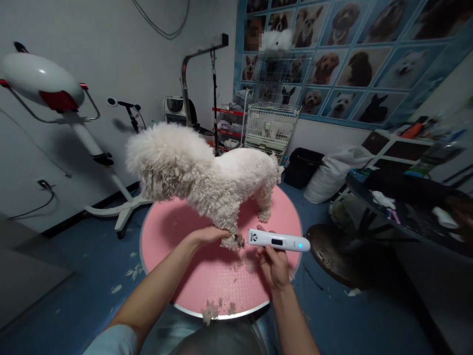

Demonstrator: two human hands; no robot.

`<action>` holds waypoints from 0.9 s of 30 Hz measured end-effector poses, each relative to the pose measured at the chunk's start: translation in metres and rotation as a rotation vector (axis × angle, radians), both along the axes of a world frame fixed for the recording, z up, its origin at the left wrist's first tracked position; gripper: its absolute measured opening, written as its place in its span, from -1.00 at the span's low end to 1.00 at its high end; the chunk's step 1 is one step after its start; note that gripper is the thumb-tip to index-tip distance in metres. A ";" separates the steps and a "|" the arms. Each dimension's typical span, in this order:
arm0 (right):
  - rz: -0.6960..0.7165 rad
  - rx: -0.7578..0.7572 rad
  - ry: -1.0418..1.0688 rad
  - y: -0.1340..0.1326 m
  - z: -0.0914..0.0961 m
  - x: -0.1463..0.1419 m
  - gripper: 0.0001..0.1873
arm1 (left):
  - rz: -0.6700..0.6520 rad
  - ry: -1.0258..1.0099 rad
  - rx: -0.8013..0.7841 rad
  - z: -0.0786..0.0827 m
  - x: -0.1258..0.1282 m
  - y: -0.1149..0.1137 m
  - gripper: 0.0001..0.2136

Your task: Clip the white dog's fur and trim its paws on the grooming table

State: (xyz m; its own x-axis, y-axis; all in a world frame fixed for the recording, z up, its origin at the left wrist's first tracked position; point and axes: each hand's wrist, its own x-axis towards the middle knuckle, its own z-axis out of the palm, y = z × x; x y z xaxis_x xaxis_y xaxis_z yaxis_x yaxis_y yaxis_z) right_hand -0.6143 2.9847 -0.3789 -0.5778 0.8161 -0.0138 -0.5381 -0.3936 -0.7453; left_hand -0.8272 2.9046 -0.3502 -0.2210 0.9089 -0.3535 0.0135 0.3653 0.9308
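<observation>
A curly white dog [221,182] stands on a round pink grooming table [162,236], its head toward the left and its back clipped short. My left hand [210,235] is closed around one front leg, just above the paw [238,241]; part of my fingers is hidden behind the fur. In my right hand [275,264] lies a white pet clipper [286,242] with a small dark display and a lit blue button. Its blade end points left, close beside the paw. Tufts of cut fur [210,311] lie at the table's near edge.
Behind the dog rises a grooming arm [185,79] with a hanging strap. A white stand dryer [44,79] is at left. Beyond the table are a wire cage [271,125], a black bin [303,167] and a white sack [334,175]. A dark table [417,222] with items stands right.
</observation>
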 end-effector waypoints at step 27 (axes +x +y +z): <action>0.626 0.720 -0.283 0.032 0.061 -0.002 -0.63 | 0.000 0.104 -0.007 0.018 0.008 -0.009 -0.82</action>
